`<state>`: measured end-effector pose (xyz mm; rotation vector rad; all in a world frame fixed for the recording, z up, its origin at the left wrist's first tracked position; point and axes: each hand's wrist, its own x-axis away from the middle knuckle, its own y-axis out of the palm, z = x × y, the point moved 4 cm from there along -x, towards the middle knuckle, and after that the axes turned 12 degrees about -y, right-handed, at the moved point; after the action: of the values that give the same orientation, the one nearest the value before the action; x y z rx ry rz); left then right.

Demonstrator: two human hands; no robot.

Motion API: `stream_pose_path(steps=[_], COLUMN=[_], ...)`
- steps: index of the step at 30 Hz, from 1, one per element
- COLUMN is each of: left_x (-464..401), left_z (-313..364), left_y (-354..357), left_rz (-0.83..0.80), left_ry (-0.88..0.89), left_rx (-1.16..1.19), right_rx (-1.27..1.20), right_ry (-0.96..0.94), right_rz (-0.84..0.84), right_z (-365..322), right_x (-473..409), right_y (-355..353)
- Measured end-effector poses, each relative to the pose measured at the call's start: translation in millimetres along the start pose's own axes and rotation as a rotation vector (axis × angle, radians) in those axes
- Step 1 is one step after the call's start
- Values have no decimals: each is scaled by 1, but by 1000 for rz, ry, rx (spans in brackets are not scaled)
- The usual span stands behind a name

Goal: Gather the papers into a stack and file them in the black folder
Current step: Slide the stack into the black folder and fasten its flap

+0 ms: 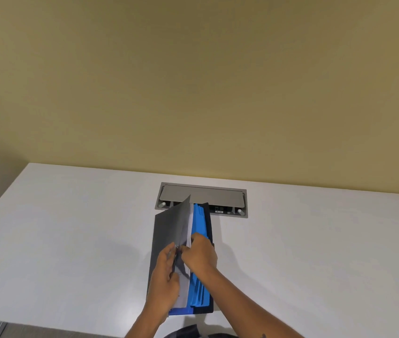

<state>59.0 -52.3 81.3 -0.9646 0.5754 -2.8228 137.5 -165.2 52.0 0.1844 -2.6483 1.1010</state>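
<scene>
The black folder (163, 230) stands open on the white table (71, 228), with blue dividers (199, 223) fanned inside it. A thin stack of white papers (189, 222) stands upright between the raised black front flap and the blue dividers. My left hand (165, 276) grips the black flap near its lower edge. My right hand (199, 254) pinches the top edge of the papers, with its fingers touching the left hand's fingertips. The lower part of the papers is hidden behind my hands.
A grey metal cable box (202, 200) with a flap lid is set into the table just behind the folder. A yellow wall (193, 93) rises at the table's far edge. Dark clothing (188, 331) shows at the bottom edge.
</scene>
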Motion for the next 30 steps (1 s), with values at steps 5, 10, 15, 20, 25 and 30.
stream_pose_path(steps=[5, 10, 15, 20, 25, 30], left_x=[-1, -15, -30, -47, -55, -67], left_z=[1, -14, -33, -60, -81, -105], left_y=[7, 23, 57, 95, 115, 92], left_rz=[-12, -57, -124, -120, -117, -46], left_ry=[35, 53, 15, -4, -23, 22], left_rx=[-54, -160, -243, -506, -722, -871], right_rx=[8, 64, 46, 50, 39, 70], right_ry=[-10, -27, 3, 62, 81, 15], right_rz=[34, 79, 67, 40, 26, 19], right_z=[6, 20, 55, 98, 121, 115], right_x=[7, 13, 22, 39, 48, 41], right_y=[-1, -13, -20, -22, -20, -12])
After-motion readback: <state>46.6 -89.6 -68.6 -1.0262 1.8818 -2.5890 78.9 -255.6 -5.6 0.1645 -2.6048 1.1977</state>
